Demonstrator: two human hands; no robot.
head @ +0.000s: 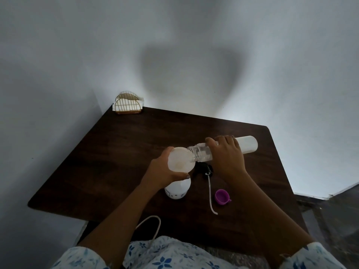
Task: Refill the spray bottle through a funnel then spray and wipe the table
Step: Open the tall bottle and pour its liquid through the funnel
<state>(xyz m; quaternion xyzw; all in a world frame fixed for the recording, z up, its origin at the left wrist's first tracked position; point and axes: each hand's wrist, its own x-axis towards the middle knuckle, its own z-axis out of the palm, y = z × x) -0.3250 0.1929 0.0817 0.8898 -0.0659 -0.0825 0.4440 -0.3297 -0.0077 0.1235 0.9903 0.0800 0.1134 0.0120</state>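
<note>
Our left hand [161,171] curls around the translucent white plastic funnel [180,159] seated atop the upright white spray bottle [177,191] near the middle of the dark brown wooden surface [97,162]. Our right hand [227,158] grips a long white refill bottle [247,145] with a clear neck, tipped almost flat, its mouth at the funnel's rim. Beside the spray bottle lie the black spray head [202,168] with its white dip tube [210,193] and a small purple cap [222,197].

head view, steeply down, table [116,152] near
</note>
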